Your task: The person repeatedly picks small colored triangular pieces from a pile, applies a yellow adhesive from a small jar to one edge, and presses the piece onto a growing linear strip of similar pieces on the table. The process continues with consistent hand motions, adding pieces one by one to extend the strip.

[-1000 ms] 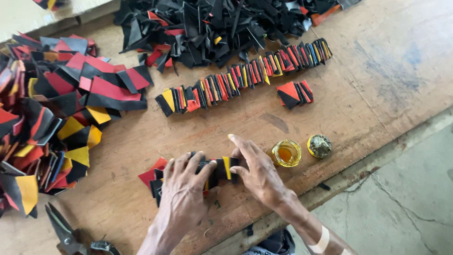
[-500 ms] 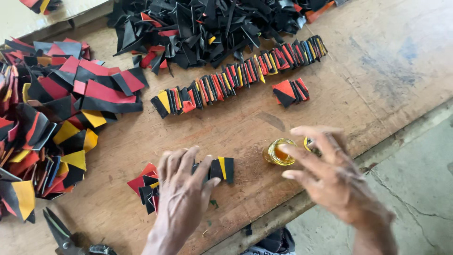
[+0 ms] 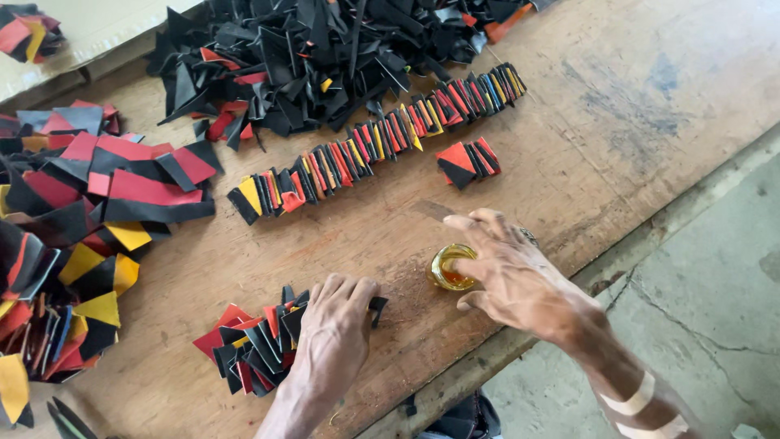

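Note:
My left hand (image 3: 337,325) lies flat, fingers curled, on a small heap of folded red, black and yellow pieces (image 3: 252,349) near the front of the wooden table (image 3: 585,154). My right hand (image 3: 512,272) hovers with fingers spread over a small round tin of amber glue (image 3: 449,267), its fingertips at the tin's rim. It holds nothing that I can see. A long row of folded red, black and yellow pieces (image 3: 374,146) runs diagonally across the table beyond the hands, with a short stack (image 3: 469,161) beside it.
A big heap of black scraps (image 3: 325,49) lies at the back. Larger red, black and yellow folded pieces (image 3: 73,236) pile up at the left. Scissor tips (image 3: 69,419) show at the bottom left. The table's edge runs diagonally at the right, with concrete floor (image 3: 699,293) below.
My right hand left the small heap, swung right, and now reaches over the glue tin. My left hand stayed on the heap, pressing it down.

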